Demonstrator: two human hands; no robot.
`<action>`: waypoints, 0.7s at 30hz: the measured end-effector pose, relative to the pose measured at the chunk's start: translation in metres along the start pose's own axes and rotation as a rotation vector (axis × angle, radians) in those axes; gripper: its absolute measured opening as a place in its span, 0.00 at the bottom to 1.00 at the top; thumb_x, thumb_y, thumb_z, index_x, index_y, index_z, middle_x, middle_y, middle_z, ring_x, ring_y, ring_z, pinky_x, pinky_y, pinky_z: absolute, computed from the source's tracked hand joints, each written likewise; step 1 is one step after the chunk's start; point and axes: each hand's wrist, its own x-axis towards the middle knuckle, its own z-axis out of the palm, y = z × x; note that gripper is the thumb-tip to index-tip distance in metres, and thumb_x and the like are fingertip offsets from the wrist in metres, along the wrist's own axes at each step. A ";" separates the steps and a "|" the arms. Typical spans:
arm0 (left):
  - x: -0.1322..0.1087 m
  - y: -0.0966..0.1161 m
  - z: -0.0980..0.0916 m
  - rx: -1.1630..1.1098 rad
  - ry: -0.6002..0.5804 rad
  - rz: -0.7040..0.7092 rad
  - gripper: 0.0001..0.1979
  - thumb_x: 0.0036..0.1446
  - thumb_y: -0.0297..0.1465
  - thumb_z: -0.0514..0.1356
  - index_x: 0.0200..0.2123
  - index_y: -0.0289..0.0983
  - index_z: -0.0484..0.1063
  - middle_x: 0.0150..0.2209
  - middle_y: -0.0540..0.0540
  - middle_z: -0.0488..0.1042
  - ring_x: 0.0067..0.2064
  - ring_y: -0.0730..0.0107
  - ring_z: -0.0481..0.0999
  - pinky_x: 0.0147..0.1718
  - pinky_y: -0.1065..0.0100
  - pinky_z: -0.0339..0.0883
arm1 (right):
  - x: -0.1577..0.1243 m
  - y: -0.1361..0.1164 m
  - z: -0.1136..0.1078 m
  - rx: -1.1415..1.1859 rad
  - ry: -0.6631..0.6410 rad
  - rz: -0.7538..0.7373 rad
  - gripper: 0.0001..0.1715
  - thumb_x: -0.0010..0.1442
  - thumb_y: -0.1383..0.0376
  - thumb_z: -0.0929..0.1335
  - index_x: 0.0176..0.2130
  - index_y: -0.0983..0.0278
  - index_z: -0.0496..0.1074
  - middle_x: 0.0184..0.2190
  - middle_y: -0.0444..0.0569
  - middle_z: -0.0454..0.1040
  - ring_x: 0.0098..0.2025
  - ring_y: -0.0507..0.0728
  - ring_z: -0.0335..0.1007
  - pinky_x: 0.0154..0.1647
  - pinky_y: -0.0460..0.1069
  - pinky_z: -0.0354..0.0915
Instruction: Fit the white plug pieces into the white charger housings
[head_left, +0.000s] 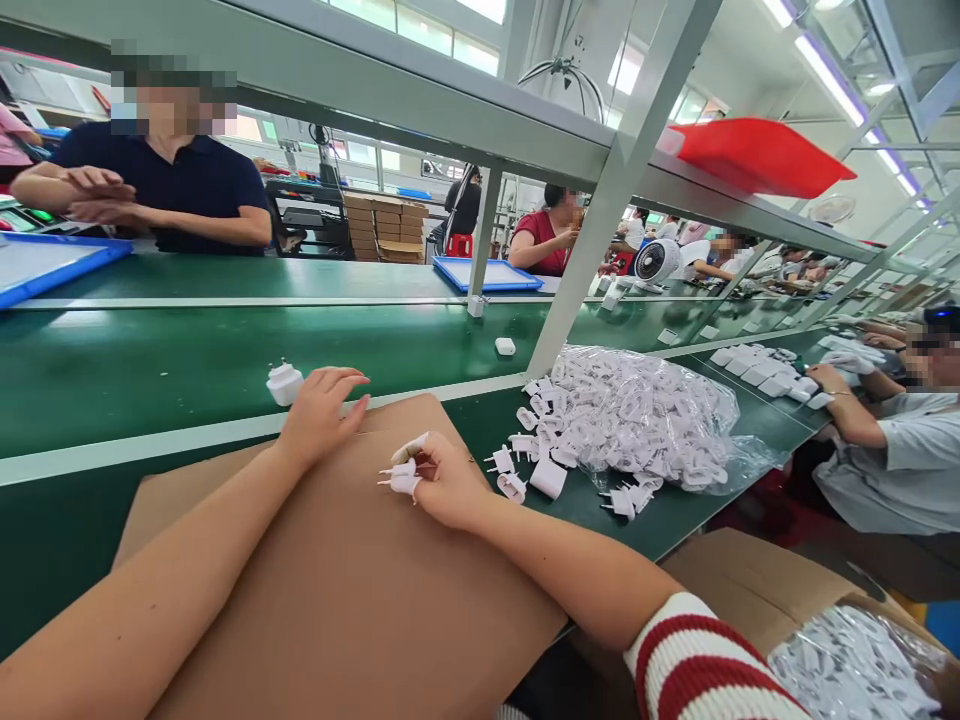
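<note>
- The room is lit by tube lights mounted in a line overhead.
- Daylight is admitted through windows set high at the back.
- The long green worktop is marked lengthwise by 2 pale strips.
- Above it, a grey metal shelf is carried on posts.
- Brown cartons are stacked behind, beside a red stool.

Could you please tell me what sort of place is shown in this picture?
Probably a factory assembly line: people are along both sides of a long green bench, and a clear bag full of similar white plug pieces lies on it.
</note>
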 end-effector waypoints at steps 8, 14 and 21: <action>-0.009 -0.014 0.012 -0.031 -0.227 -0.004 0.19 0.67 0.44 0.54 0.45 0.38 0.78 0.50 0.41 0.78 0.54 0.50 0.71 0.57 0.51 0.64 | -0.001 0.007 0.005 -0.144 -0.046 -0.090 0.13 0.53 0.67 0.75 0.41 0.58 0.80 0.40 0.45 0.66 0.39 0.51 0.69 0.42 0.48 0.70; -0.008 -0.014 0.010 -0.026 -0.249 -0.027 0.19 0.66 0.45 0.53 0.43 0.40 0.78 0.49 0.42 0.79 0.54 0.50 0.72 0.56 0.51 0.65 | 0.001 -0.001 -0.002 -0.281 -0.073 -0.093 0.14 0.55 0.71 0.73 0.43 0.59 0.81 0.37 0.44 0.69 0.38 0.51 0.67 0.41 0.47 0.66; -0.006 -0.012 0.009 -0.004 -0.244 -0.063 0.19 0.66 0.45 0.52 0.42 0.41 0.78 0.48 0.43 0.79 0.54 0.53 0.72 0.58 0.53 0.63 | 0.004 0.004 -0.003 -0.430 -0.079 -0.127 0.02 0.55 0.70 0.74 0.31 0.64 0.78 0.32 0.44 0.68 0.36 0.52 0.66 0.36 0.47 0.63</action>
